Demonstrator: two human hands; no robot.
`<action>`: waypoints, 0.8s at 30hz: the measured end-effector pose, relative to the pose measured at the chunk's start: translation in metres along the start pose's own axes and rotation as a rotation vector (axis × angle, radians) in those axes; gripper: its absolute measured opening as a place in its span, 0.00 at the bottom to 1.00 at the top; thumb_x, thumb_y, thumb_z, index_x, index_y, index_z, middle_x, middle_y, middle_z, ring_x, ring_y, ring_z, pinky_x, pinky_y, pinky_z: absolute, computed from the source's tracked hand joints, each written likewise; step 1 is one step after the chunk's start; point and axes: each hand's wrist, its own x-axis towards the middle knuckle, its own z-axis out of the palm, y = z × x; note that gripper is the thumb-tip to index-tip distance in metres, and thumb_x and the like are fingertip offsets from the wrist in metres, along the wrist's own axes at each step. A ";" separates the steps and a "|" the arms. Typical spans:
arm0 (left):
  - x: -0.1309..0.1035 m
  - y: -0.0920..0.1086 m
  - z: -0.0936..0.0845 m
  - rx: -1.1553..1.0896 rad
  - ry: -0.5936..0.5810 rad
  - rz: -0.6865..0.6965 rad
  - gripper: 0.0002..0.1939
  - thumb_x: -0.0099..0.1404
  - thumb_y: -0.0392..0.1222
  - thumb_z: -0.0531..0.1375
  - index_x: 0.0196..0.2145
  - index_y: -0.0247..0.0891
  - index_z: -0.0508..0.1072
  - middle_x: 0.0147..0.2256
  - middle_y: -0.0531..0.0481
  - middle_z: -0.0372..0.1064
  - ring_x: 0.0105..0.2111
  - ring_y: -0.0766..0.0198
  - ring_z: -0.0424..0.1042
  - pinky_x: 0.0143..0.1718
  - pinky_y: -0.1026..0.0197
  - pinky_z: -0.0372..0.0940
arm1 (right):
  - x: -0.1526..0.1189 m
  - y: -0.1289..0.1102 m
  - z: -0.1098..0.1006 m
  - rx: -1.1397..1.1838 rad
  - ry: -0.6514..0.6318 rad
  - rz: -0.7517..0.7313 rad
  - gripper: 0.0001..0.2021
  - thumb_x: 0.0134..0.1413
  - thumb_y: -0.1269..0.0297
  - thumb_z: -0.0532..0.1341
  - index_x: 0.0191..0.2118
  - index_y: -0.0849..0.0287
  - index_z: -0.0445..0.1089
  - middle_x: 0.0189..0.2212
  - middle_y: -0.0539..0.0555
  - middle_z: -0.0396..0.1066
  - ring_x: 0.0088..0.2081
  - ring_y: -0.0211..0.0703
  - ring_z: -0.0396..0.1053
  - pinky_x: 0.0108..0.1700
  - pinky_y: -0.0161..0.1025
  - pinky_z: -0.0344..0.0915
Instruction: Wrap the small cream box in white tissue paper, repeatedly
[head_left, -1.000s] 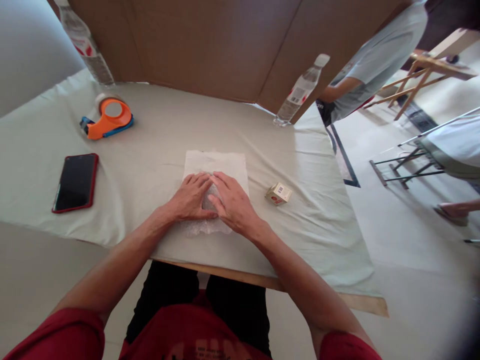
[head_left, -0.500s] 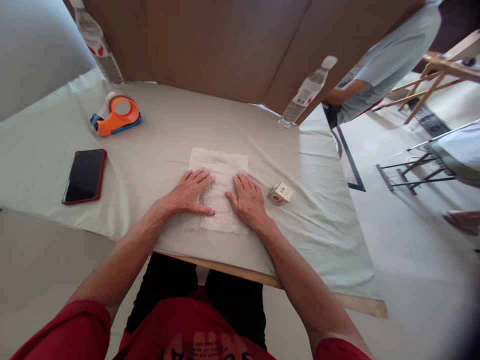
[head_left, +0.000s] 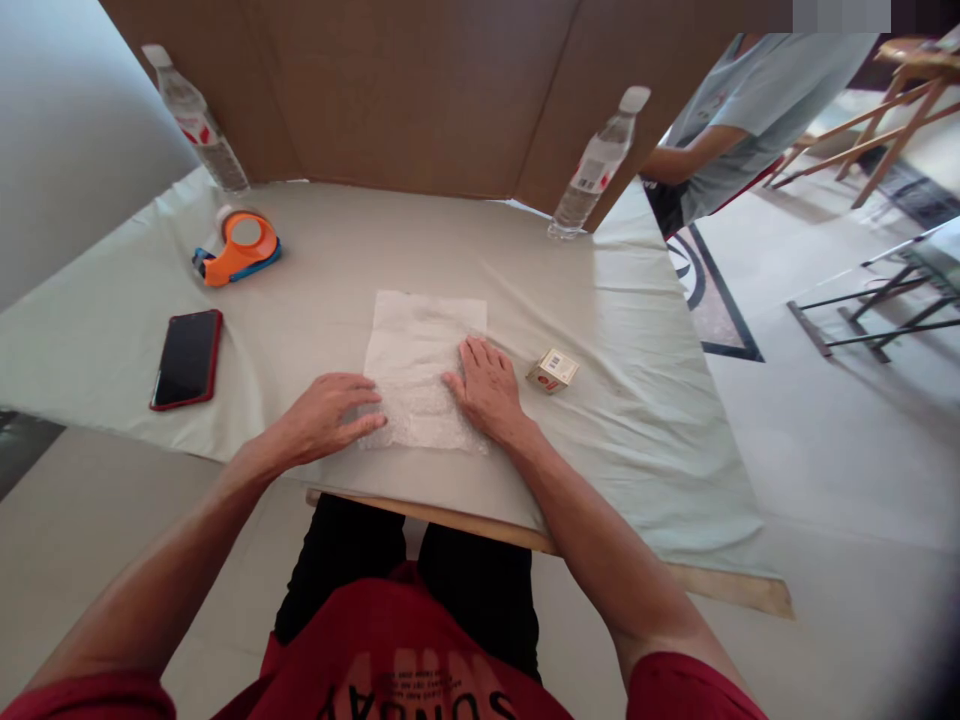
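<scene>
A whitish, translucent sheet that looks like bubble wrap (head_left: 420, 350) lies flat on the cloth-covered table, near its front edge. My left hand (head_left: 330, 415) is at the sheet's left edge, fingers apart and pointing right, with nothing in it. My right hand (head_left: 489, 385) lies on the sheet's right side with its fingers stretched out. Just right of that hand sits a small cream box (head_left: 553, 371) with a red mark and a printed code.
An orange and blue tape dispenser (head_left: 244, 245) and a phone in a red case (head_left: 187, 360) are on the left. Bottles (head_left: 201, 125) (head_left: 598, 170) stand by a brown cardboard panel (head_left: 412, 90). Another person's arm (head_left: 697, 150) shows behind it, right.
My left hand has moved left, off the middle of the sheet to its edge. My right hand remains on the sheet. The whole view has shifted slightly.
</scene>
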 end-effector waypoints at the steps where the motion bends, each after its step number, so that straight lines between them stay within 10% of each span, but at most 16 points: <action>1: 0.005 0.005 0.002 0.000 0.065 -0.006 0.19 0.71 0.51 0.56 0.48 0.38 0.80 0.50 0.38 0.78 0.55 0.46 0.74 0.60 0.39 0.65 | 0.000 0.000 0.000 -0.002 0.002 0.002 0.29 0.69 0.56 0.54 0.66 0.73 0.60 0.68 0.71 0.58 0.70 0.63 0.55 0.68 0.56 0.51; 4: 0.027 0.027 0.018 -0.001 0.161 0.038 0.17 0.72 0.41 0.54 0.50 0.37 0.79 0.56 0.38 0.74 0.59 0.48 0.71 0.62 0.41 0.64 | -0.001 0.001 0.002 -0.002 0.015 0.006 0.28 0.70 0.56 0.53 0.66 0.73 0.61 0.68 0.72 0.59 0.69 0.63 0.56 0.68 0.57 0.52; 10: 0.046 0.038 0.046 0.040 -0.060 0.055 0.30 0.69 0.50 0.59 0.65 0.37 0.66 0.70 0.34 0.55 0.71 0.43 0.52 0.70 0.37 0.49 | -0.002 0.005 -0.001 0.073 0.075 -0.021 0.24 0.70 0.56 0.50 0.63 0.64 0.65 0.66 0.68 0.62 0.68 0.61 0.58 0.66 0.59 0.56; 17: 0.043 0.027 0.039 -0.023 -0.083 0.085 0.32 0.64 0.50 0.64 0.62 0.35 0.69 0.69 0.32 0.56 0.71 0.40 0.53 0.69 0.37 0.50 | -0.018 0.059 -0.055 -0.013 0.214 0.125 0.29 0.60 0.55 0.62 0.63 0.62 0.64 0.66 0.70 0.61 0.65 0.69 0.60 0.61 0.65 0.58; 24: 0.037 0.007 0.024 -0.184 0.134 0.048 0.23 0.68 0.45 0.59 0.59 0.40 0.71 0.64 0.39 0.65 0.68 0.49 0.59 0.69 0.42 0.56 | -0.048 0.097 -0.065 0.158 0.171 0.290 0.21 0.54 0.50 0.64 0.48 0.60 0.72 0.41 0.63 0.78 0.41 0.57 0.74 0.46 0.55 0.69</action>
